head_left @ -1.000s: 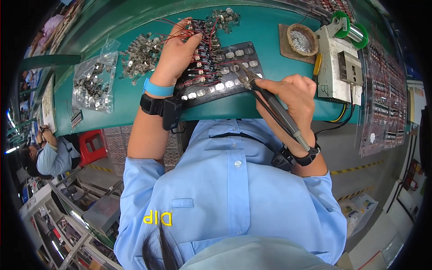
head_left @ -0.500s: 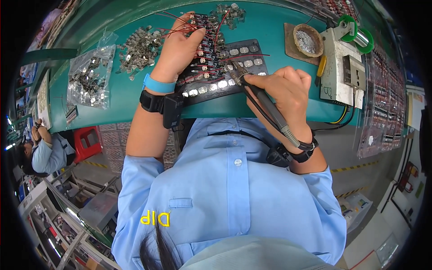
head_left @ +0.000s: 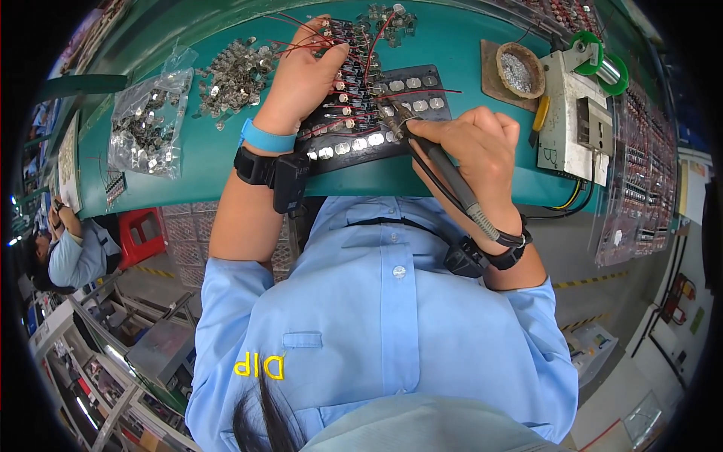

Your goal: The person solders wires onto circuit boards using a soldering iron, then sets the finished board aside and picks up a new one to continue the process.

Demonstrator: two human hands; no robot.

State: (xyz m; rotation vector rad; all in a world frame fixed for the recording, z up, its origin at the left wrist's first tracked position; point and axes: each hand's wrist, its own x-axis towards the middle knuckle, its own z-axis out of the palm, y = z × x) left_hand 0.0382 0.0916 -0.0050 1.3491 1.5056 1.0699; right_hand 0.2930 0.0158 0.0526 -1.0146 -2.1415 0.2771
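Observation:
A row of small circuit boards (head_left: 351, 75) with red wires lies across a black tray (head_left: 343, 157) on the bench. My left hand (head_left: 300, 79) is closed at the row's far left end, its thumb and fingers on the board edges; some fingertips are hidden. Thin red wires stick out beside that hand. My right hand (head_left: 474, 151) grips a soldering iron (head_left: 452, 177) with a grey handle and trailing cable. Its tip reaches the right side of the row. Silvery metal pieces (head_left: 361, 143) sit in lines on the tray.
Loose metal pieces (head_left: 235, 79) are heaped to the left, beside a clear bag (head_left: 151, 128) of similar ones. Another small pile (head_left: 392, 24) lies at the back. At right stand a round dish (head_left: 518, 69), a solder spool (head_left: 602, 62) and a white station box (head_left: 561, 113).
The iron's tip has shifted slightly along the right side of the row. My left hand stays in place, and the whole view has moved a little.

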